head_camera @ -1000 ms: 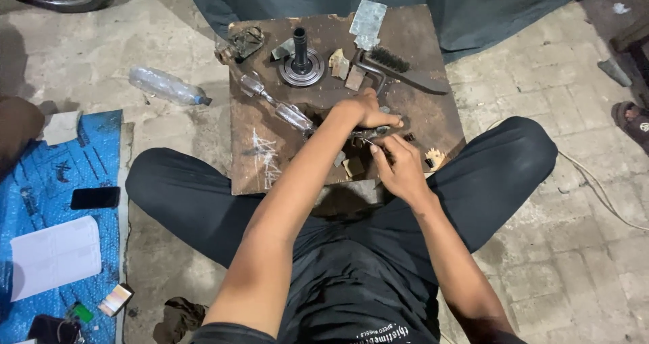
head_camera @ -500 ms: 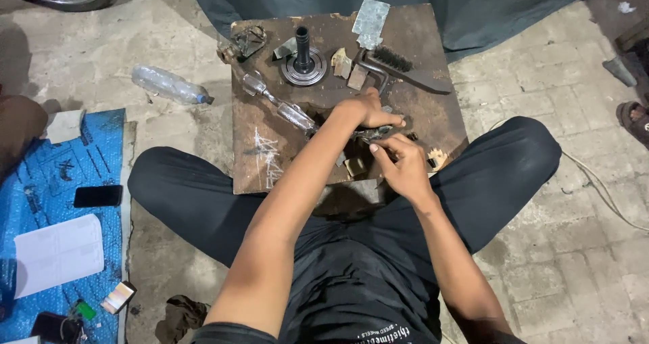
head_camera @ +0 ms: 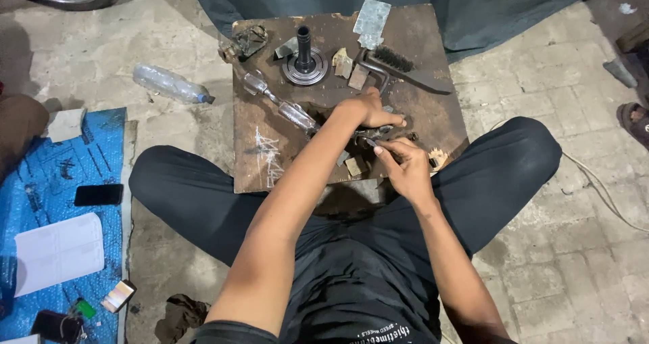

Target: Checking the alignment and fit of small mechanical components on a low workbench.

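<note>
I sit cross-legged on the floor with a rusty metal plate [head_camera: 419, 107] in front of my knees. My left hand [head_camera: 370, 108] presses down on a small dark metal part [head_camera: 373, 135] near the plate's front edge. My right hand [head_camera: 404, 167] pinches the same part from the near side with thumb and fingers. Most of the part is hidden by both hands. A clear-handled screwdriver [head_camera: 280, 105] lies just left of my left hand.
A round metal hub with an upright shaft [head_camera: 304, 61], a wire brush [head_camera: 404, 69], small blocks and a grey sheet scrap [head_camera: 372, 20] lie on the plate. A plastic bottle [head_camera: 169, 84] lies left. A blue mat [head_camera: 47, 181] holds a phone [head_camera: 99, 194] and paper.
Both hands stay on the small part; my right hand's fingers shift slightly. The view has drifted a little.
</note>
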